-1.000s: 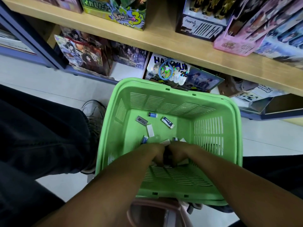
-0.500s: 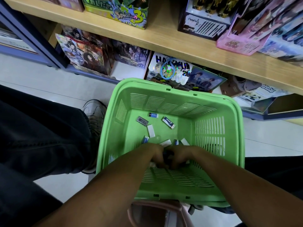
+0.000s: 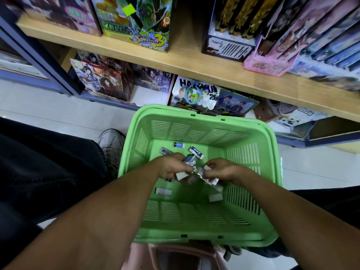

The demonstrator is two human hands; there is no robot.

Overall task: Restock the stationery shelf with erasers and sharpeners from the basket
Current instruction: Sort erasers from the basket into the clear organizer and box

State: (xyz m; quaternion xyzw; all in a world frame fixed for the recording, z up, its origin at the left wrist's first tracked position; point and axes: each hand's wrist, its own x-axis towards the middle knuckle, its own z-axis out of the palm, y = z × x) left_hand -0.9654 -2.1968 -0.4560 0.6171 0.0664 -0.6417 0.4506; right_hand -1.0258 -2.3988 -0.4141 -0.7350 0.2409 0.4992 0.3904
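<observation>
Erasers [image 3: 197,152] lie loose on the floor of the green basket [image 3: 251,238], which sits on the tiled floor [image 3: 58,114] in front of the wooden shelf [image 3: 194,61]. Your left hand [image 3: 172,168] is curled around a bunch of small wrapped pieces; your right hand [image 3: 221,170] pinches another crumpled cluster. These held pieces are blurred, so you cannot tell erasers from sharpeners among them. Your forearms hide part of the basket's floor. One white eraser [image 3: 215,197] lies near the right wall; another pale piece [image 3: 163,191] is indistinct. Compared with half a second ago, both hands have risen from the basket floor and moved apart, now carrying pieces.
</observation>
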